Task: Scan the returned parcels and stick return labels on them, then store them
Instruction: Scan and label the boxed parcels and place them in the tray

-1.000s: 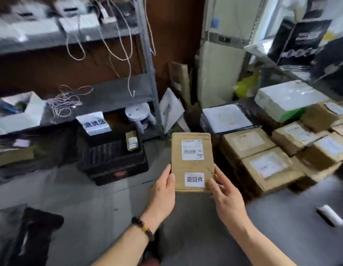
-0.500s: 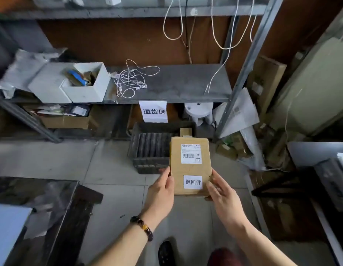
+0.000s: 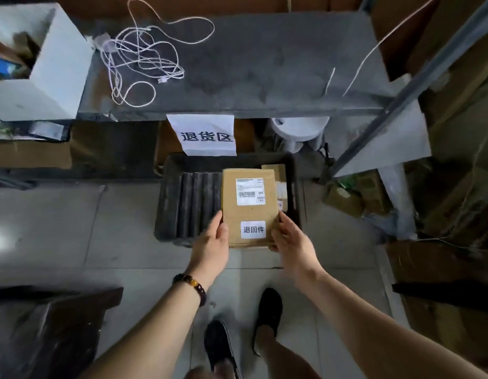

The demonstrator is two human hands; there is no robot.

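Holding a flat cardboard parcel point(image 3: 249, 212) label side up over the right half of the black crate point(image 3: 166, 187), with the parcel's near end overhanging the crate's near rim. Gripping it at both near corners: left hand point(image 3: 212, 242) pinching the left edge with the thumb lying on top, right hand point(image 3: 292, 242) pinching the right edge the same way. Hiding the remaining fingers beneath the cardboard, so not telling how far under they are reaching.

Carrying a white return label point(image 3: 253, 229) at the end nearer the crate's front rim and a barcode label point(image 3: 250, 191) toward the crate's back. Judging scanning and sticking as done, and storing as the step in hand.

Looking slim, stiff and square-edged, not sagging between the hands, so probably weighing little. Offering dry, plain cardboard, unlikely to be slipping. Seeming best taken by the long side edges, thumbs staying off both labels.

Needing a level lowering onto the crate's ribbed floor, beside the smaller boxes point(image 3: 277, 173) in the crate's far right corner. Reading the white sign point(image 3: 207, 136) just behind the crate as marking the returns spot.
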